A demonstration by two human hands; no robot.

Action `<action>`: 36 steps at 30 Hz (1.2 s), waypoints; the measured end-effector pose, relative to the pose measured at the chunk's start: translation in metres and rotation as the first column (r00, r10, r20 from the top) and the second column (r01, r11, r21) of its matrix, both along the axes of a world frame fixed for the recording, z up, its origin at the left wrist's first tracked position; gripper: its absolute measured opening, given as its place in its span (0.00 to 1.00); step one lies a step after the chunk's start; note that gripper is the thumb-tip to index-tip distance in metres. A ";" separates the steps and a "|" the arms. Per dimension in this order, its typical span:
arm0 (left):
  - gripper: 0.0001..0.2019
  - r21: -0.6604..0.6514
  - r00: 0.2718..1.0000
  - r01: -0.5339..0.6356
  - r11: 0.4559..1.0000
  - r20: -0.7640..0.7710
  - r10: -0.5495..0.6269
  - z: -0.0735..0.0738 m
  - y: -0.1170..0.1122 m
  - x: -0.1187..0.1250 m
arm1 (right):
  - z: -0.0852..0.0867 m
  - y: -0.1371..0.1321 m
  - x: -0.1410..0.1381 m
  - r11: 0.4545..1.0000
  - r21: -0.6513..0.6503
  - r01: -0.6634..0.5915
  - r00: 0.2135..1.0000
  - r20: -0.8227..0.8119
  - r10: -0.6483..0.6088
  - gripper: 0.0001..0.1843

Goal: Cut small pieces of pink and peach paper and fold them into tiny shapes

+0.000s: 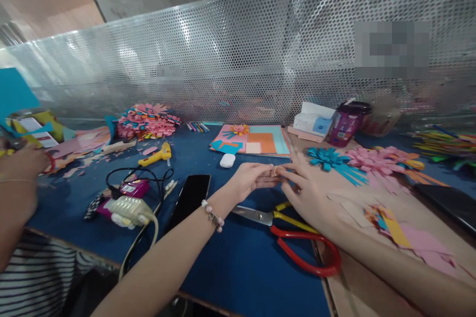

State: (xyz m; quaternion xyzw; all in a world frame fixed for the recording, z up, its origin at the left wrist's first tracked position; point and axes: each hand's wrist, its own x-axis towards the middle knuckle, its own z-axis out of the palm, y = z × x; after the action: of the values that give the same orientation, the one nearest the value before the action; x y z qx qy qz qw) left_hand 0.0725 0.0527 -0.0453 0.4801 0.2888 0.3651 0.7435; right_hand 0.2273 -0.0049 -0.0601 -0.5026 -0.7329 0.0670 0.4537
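Small tan paper piece (275, 171): appearing folded or curled, with blur obscuring its exact form. It is sitting raised above the blue bench (241, 272), pinched at the fingertips of the left grip (251, 181) and right grip (307, 197). Scissors (265, 217): lying beneath both grips, blades pointing leftward; right grip is partly covering the yellow handle, while the red handle is showing its loop.

Papercraft workshop: scissors (293, 234), glue gun (156, 155), paper flowers (323, 157) and coloured sheets (262, 142) along a worktable (230, 267).
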 end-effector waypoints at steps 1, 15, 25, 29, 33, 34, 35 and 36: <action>0.10 0.003 1.000 0.007 1.000 0.003 -0.007 0.000 0.000 0.000 | 0.000 0.000 0.000 1.000 0.001 0.000 1.000 0.009 0.000 0.16; 0.13 0.022 1.000 0.028 0.999 0.005 -0.028 -0.002 -0.001 -0.003 | -0.002 0.004 0.002 0.996 -0.081 0.047 0.983 -0.173 -0.061 0.06; 0.18 0.159 0.993 -0.010 0.987 -0.111 0.028 0.004 -0.007 0.001 | -0.015 0.023 0.013 0.970 -0.245 0.000 0.973 -0.224 -0.057 0.15; 0.16 0.168 0.988 -0.033 0.985 -0.141 0.057 0.006 -0.008 0.003 | -0.017 0.024 0.015 0.975 -0.219 0.016 0.975 -0.212 -0.064 0.15; 0.14 0.237 0.977 -0.071 0.969 -0.181 0.116 0.007 -0.009 0.005 | -0.011 0.020 0.014 0.972 -0.234 -0.010 0.979 -0.201 -0.039 0.15; 0.14 0.255 0.974 -0.080 0.963 -0.187 0.131 0.007 -0.009 0.005 | -0.010 0.019 0.014 0.970 -0.242 -0.019 0.980 -0.197 -0.030 0.15; 0.13 0.271 0.971 -0.084 0.959 -0.194 0.140 0.007 -0.009 0.006 | -0.009 0.019 0.014 0.968 -0.251 -0.025 0.980 -0.198 -0.026 0.15; 0.13 0.285 0.969 -0.084 0.955 -0.200 0.145 0.007 -0.009 0.006 | -0.009 0.019 0.014 0.965 -0.260 -0.028 0.978 -0.207 -0.027 0.15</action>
State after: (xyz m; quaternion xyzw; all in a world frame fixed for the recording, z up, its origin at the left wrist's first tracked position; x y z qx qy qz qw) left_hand 0.0785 0.0442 -0.0386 0.5979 0.3430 0.3892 0.6110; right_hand 0.2410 0.0142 -0.0694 -0.5481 -0.6660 0.2157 0.4577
